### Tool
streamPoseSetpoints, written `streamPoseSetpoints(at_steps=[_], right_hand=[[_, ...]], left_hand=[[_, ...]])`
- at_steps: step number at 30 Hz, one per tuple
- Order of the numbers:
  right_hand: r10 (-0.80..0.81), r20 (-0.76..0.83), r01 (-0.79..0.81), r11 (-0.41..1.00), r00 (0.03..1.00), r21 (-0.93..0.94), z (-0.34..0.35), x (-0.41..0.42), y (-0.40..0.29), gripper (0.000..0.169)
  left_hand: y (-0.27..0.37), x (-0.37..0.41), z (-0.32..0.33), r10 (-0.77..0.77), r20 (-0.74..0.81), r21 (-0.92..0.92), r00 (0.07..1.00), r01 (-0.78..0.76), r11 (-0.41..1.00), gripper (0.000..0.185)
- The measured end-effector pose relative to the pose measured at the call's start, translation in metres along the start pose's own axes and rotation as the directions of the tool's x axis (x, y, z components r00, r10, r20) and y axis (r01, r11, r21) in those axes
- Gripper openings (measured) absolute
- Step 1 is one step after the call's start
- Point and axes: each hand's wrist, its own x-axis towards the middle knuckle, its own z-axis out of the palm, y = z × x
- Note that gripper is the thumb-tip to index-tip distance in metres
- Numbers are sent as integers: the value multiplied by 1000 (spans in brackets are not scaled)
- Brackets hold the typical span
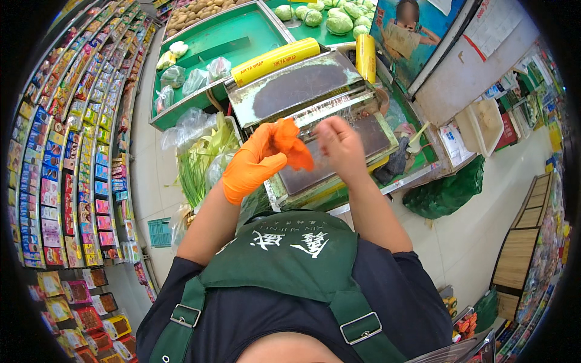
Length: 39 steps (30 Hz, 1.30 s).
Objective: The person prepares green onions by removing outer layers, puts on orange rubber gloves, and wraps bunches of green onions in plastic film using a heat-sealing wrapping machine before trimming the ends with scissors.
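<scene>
My left hand (256, 161) wears an orange rubber-like glove and grips a crumpled orange glove (292, 143) between fingers and thumb. Bare and slightly blurred, my right hand (338, 143) is just right of that crumpled glove, its fingers curled; a small gap seems to part them. Both hands are above a film-wrapping machine with a dark heating plate (308, 174) and a worn upper plate (304, 86). A yellow roll of wrap (275, 62) lies along the machine's far edge, and another yellow roll (366, 58) stands at its right corner.
Corn husks and green stalks (197, 168) fill a container at the left. Behind are green bins (261, 27) with bagged produce, potatoes (195, 13) and cabbages (340, 18). A dark cloth (392, 163) lies right of the machine, a green bag (447, 190) below it. Packed shelves (75, 181) line the left.
</scene>
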Motion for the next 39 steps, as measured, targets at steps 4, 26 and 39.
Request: streamPoseSetpoints(at_steps=[4,26,39], right_hand=[[-109,40,109,994,993,2,29,-11,-7,26],[106,263,-126,990,959,62,21,-23,37,19],[293,263,-392,609,919,690,18,-11,57,21]], left_hand=[[-8,4,-4,-80,52,8,995,80,997,41],[-75,0,-12,-65,-391,61,918,96,993,12],[-104,3,-26,-273,-144,-75,951,264,961,16]])
